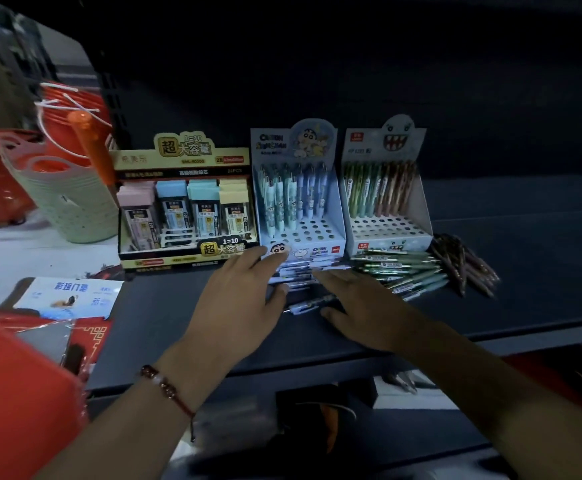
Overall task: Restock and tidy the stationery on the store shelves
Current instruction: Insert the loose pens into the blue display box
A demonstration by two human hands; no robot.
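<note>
Both hands are reaching onto the dark shelf (pixel 525 306) in front of the cartoon pen box (pixel 300 202); the left hand (pixel 237 299) is lying with fingers straight on the loose blue pens (pixel 300 271) piled just before that box; the right hand (pixel 362 303) is resting flat beside it, fingers spread, holding nothing; green pens (pixel 403 271) are lying right of the box's front.

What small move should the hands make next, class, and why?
Probably close both hands, left hand and right hand, around the loose blue pens lying between them. The cartoon display box behind has empty holes in front, and neither hand grips anything yet.
</note>
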